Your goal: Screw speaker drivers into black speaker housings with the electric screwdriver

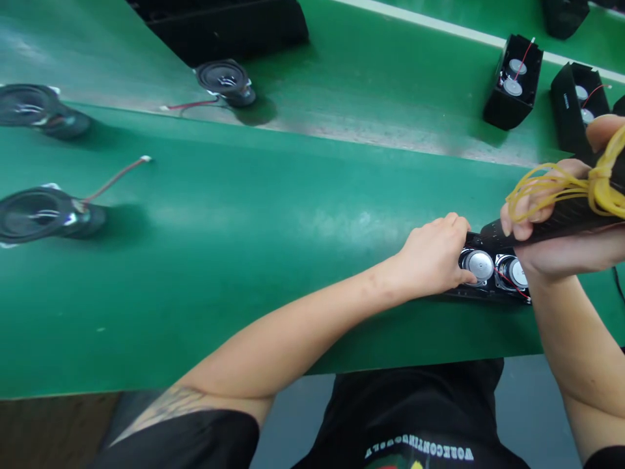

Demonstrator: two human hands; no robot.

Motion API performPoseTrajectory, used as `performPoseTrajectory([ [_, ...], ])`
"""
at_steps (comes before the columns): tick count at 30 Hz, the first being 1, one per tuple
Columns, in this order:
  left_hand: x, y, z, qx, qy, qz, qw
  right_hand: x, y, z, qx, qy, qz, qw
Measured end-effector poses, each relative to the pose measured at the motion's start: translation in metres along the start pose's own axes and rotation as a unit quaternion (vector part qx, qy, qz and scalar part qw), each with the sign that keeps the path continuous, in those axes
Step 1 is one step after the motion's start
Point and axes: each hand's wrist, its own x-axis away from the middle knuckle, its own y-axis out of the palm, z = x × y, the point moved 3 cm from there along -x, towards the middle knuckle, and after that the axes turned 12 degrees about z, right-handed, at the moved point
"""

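Note:
My left hand [436, 257] holds the left end of a black speaker box [483, 294] lying on the green bench, its thumb beside a silver round speaker driver [478, 266]. A second driver [515, 271] sits to the right in the same box, with a thin red wire near it. My right hand [566, 251] is wrapped around a black, cylindrical electric screwdriver [551, 225], with yellow bands [603, 185] tied about it. The tool slants down to the left, over the box's back edge. The tool's tip contact is hidden from me.
Loose speakers with wires [225, 81] stand at the left, two [36, 215] [32, 107] near the edge of view. Black boxes with drivers [512, 98] [566, 120] stand at the back right. A large black object [234, 39] lies at the back left.

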Motion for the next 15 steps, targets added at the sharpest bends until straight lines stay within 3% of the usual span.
performPoseTrajectory([
  [2, 0.0, 0.0, 0.0, 0.003, 0.001, -0.001, 1.0, 0.006, 0.012, 0.001, -0.033, -0.046, 0.042, 0.997],
  [5, 0.0, 0.0, -0.001, 0.003, 0.002, -0.002, 1.0, 0.012, 0.023, 0.002, -0.032, -0.035, 0.087, 0.995],
  [15, 0.0, 0.0, 0.0, -0.01, 0.009, 0.0, 1.0, 0.015, 0.027, 0.012, -0.073, -0.018, 0.01, 0.997],
])
